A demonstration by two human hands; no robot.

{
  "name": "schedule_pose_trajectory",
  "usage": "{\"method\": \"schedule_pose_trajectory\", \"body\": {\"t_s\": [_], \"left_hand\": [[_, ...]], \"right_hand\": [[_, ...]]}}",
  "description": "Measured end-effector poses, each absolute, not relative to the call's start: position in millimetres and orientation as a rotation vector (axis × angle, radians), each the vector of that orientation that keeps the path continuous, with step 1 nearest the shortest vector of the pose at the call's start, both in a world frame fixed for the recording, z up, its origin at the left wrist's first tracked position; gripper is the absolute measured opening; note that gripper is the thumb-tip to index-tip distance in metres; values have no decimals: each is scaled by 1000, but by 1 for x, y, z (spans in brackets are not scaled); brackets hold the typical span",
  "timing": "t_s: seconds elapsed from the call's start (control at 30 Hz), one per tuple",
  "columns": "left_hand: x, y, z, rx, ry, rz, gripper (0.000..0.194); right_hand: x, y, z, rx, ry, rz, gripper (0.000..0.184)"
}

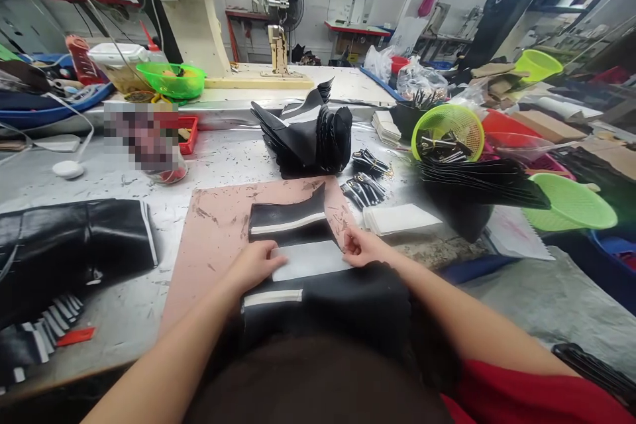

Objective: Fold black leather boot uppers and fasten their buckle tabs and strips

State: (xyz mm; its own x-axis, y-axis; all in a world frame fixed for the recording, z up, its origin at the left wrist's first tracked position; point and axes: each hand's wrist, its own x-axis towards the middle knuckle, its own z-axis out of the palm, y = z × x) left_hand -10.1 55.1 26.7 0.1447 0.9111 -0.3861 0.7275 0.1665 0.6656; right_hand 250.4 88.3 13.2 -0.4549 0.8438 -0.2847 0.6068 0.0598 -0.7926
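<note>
The largest surface is the silvery worktable, flecked with dark scraps, and on it lies a pinkish board, scuffed and stained. Nearest the person, the lower black piece is smooth and matte, with a raised pale band along its upper left part. A stack of black pieces stands beyond the board, curled at the ends. On the board, the upper black piece rises to a point at its right and carries a long, curving off-white band. Right of the board, a white sheet has pinkish marks too blurred to read. Between the upper and lower black pieces lies a plain white strip, flat and slightly slanted. The left hand grips its left end, thumb on top; the right hand is curled, fingertips pinched together at its upper right corner.
</note>
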Motion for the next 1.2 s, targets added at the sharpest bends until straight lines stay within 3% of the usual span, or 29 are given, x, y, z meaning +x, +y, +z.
{"method": "schedule_pose_trajectory", "body": {"t_s": [0.17, 0.3, 0.4, 0.53, 0.6, 0.9, 1.07, 1.2], "left_hand": [[-6, 58, 31, 1653, 1671, 156, 27], [-2, 56, 37, 1908, 1742, -9, 20], [0, 51, 41, 2289, 1667, 26, 22], [0, 47, 38, 2780, 984, 51, 40], [-1, 48, 33, 2802, 807, -16, 43], [-10, 53, 23, 2693, 866, -44, 44], [-37, 34, 36, 2646, 1068, -87, 46], [-50, 21, 34, 2602, 1149, 50, 51]], "right_hand": [[247, 88, 21, -1479, -2220, 1247, 22], [245, 86, 23, -1388, -2524, 947, 16], [247, 83, 19, -990, -2796, 532, 28], [251, 83, 13, -366, -2957, 180, 38], [252, 85, 13, -263, -2988, 142, 39], [249, 90, 18, -491, -3136, 242, 48], [247, 93, 31, -579, -3249, 196, 47], [225, 108, 54, -479, -3323, 369, 35]]}}
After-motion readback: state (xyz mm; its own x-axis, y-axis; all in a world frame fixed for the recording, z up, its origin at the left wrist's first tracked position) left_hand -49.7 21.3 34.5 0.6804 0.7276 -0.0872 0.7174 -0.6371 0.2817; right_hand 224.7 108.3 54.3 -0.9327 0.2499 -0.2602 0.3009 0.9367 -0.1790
